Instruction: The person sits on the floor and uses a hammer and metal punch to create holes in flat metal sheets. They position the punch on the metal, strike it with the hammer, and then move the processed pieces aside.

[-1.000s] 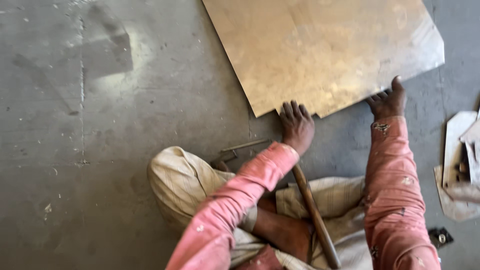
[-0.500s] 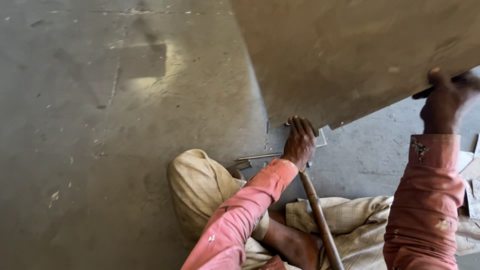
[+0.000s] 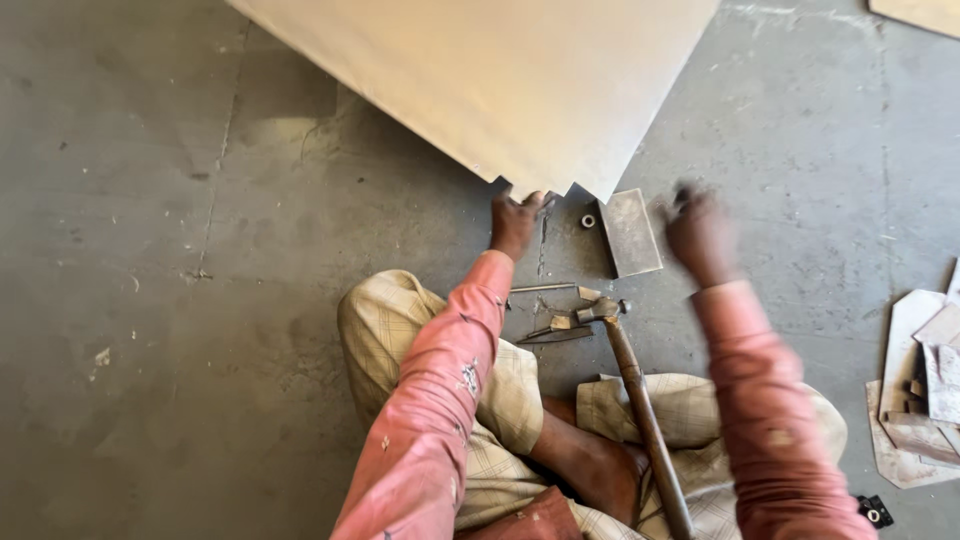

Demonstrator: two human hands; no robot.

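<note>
Raised off the concrete floor since a second ago, when it lay flat, the large metal sheet now fills the top of the view, its notched lower corner pointing down toward the seated person. Half a second ago the right hand gripped the sheet's edge; now it is off the sheet, blurred in the air just right of that corner, so I cannot tell whether it is clenched or released. The left hand grasps the sheet at the notch, fingers curled over the edge. A long-handled hammer lies across the person's folded legs, its head on the floor. A small rectangular metal plate lies flat under the sheet's corner, between the two hands. Offcuts of sheet are piled at the right edge. A small ring sits just beside the plate.
</note>
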